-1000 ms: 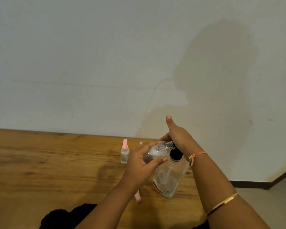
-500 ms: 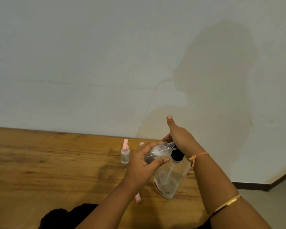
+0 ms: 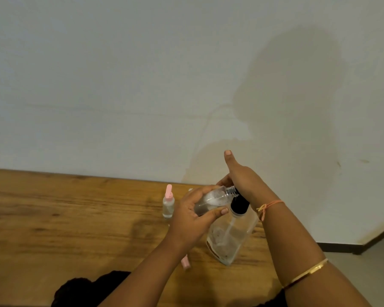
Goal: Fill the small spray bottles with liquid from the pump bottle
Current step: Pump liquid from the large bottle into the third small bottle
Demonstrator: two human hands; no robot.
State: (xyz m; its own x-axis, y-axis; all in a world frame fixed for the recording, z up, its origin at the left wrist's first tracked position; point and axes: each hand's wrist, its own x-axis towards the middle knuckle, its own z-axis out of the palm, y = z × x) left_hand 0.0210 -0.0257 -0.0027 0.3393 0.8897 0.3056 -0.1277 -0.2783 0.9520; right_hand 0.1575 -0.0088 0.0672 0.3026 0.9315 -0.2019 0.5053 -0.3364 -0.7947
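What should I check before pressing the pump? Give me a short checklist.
1. Left hand grips the small open bottle: ok.
2. Its cap off, threaded neck bare: ok.
3. Neck lined up with the pump spout: cannot tell, the right hand hides the spout.
4. Right hand on the black head of the pump bottle: ok.
5. Pink-capped bottle upright on the table, apart from both hands: ok.

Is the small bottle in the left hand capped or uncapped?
Uncapped: the small bottle shows a bare threaded neck, tipped toward the pump bottle.
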